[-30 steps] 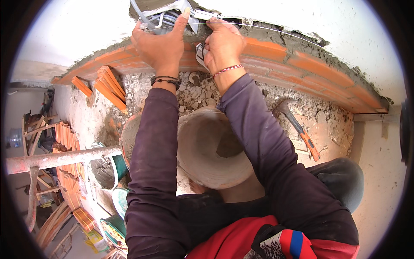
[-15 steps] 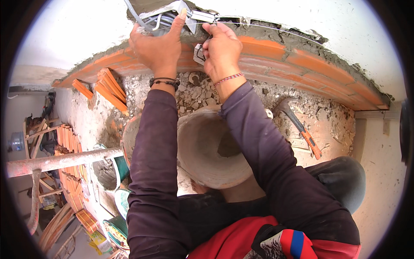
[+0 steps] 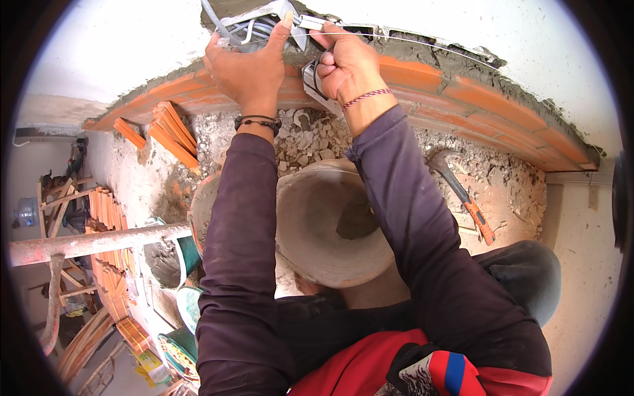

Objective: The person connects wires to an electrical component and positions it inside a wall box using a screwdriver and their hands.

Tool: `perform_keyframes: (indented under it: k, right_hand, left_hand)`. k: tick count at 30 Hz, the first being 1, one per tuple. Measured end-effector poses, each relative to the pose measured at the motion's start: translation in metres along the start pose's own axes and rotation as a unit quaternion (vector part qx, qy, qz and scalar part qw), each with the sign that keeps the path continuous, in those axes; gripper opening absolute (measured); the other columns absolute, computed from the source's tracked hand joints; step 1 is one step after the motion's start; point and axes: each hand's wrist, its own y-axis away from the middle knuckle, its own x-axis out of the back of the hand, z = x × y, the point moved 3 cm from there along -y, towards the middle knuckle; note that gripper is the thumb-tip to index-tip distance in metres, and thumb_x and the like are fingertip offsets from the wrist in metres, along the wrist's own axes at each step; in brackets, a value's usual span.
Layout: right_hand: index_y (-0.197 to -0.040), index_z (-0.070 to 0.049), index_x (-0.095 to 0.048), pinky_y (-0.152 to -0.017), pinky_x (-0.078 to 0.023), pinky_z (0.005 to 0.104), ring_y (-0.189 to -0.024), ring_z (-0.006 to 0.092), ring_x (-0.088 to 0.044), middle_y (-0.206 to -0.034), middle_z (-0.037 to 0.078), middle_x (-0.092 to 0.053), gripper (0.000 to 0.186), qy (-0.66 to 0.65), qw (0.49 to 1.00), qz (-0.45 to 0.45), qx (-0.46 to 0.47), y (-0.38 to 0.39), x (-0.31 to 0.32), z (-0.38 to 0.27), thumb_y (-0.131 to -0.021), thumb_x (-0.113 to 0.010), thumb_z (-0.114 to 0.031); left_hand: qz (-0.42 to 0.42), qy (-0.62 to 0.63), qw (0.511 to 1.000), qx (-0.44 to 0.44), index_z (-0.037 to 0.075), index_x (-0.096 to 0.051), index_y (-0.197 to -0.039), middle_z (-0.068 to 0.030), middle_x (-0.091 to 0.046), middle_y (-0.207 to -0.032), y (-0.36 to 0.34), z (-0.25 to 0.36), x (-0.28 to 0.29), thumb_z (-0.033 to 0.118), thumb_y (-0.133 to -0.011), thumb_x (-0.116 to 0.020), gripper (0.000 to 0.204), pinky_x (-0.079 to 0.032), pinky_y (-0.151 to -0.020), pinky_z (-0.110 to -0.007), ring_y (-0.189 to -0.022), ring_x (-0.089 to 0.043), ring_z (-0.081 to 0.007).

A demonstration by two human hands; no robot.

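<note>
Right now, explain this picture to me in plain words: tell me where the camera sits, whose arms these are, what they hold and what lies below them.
There is one view, from a wide fisheye camera worn on a person's head, looking down, so straight edges bend near the rim. The two arms in dark sleeves coming up from the bottom are that person's own. The left hand rests on a bundle of grey cables at the top of a brick wall with wet mortar. The right hand grips a trowel and touches a thin metal piece beside the cables. Below the hands stands a mortar-stained bucket on rubble. To the right lies a hammer with an orange handle. To the left are loose bricks and a rusty scaffold pipe.
</note>
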Motion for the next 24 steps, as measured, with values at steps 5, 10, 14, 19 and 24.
perform_keyframes:
  k: [5, 10, 14, 19, 24]
  right_hand:
    - [-0.108, -0.009, -0.063, -0.038, -0.032, 0.0193, -0.047, 0.0057, -0.038, -0.095, 0.008, -0.076, 0.011, -0.003, 1.0, -0.005, 0.003, -0.01, -0.002, -0.001, -0.101, -0.065, -0.018]
    - [-0.111, -0.009, -0.063, -0.039, -0.032, 0.0194, -0.047, 0.0056, -0.038, -0.097, 0.008, -0.076, 0.013, -0.014, 1.0, -0.008, 0.014, -0.003, -0.006, 0.005, -0.102, -0.064, -0.017]
    - [-0.115, -0.009, -0.062, -0.04, -0.032, 0.0196, -0.047, 0.0057, -0.037, -0.096, 0.008, -0.076, 0.015, -0.018, 1.0, -0.019, 0.014, -0.005, -0.007, 0.005, -0.102, -0.063, -0.017]
    - [-0.115, -0.009, -0.063, -0.04, -0.033, 0.0202, -0.047, 0.006, -0.037, -0.095, 0.008, -0.076, 0.016, -0.008, 1.0, -0.026, 0.007, -0.009, -0.005, 0.003, -0.102, -0.063, -0.017]
    - [-0.112, -0.007, -0.064, -0.04, -0.034, 0.0207, -0.047, 0.0066, -0.038, -0.092, 0.008, -0.076, 0.014, 0.0, 1.0, -0.014, 0.015, -0.007, -0.007, 0.003, -0.102, -0.064, -0.017]
  left_hand:
    - [0.008, -0.002, 1.0, -0.014, -0.007, -0.067, -0.103, -0.0171, -0.067, -0.1, -0.001, 0.002, -0.002, 0.067, -0.06, -0.093, 0.089, -0.054, -0.082, -0.04, -0.09, -0.067, -0.0288]
    - [-0.004, 0.013, 1.0, 0.001, -0.007, -0.067, -0.104, -0.0184, -0.068, -0.104, -0.001, -0.001, 0.0, 0.066, -0.061, -0.093, 0.088, -0.054, -0.085, -0.041, -0.095, -0.068, -0.0302]
    - [-0.002, 0.015, 1.0, -0.007, -0.007, -0.067, -0.105, -0.0185, -0.067, -0.104, -0.001, -0.003, -0.001, 0.065, -0.062, -0.093, 0.088, -0.053, -0.086, -0.041, -0.097, -0.067, -0.0303]
    - [-0.008, 0.012, 1.0, -0.003, -0.009, -0.067, -0.108, -0.0181, -0.066, -0.104, 0.0, 0.001, -0.001, 0.065, -0.062, -0.092, 0.091, -0.054, -0.085, -0.04, -0.097, -0.067, -0.0297]
    - [-0.002, 0.04, 0.999, 0.01, -0.012, -0.065, -0.113, -0.0166, -0.065, -0.104, 0.0, 0.003, 0.0, 0.066, -0.062, -0.092, 0.097, -0.055, -0.079, -0.037, -0.092, -0.067, -0.0252]
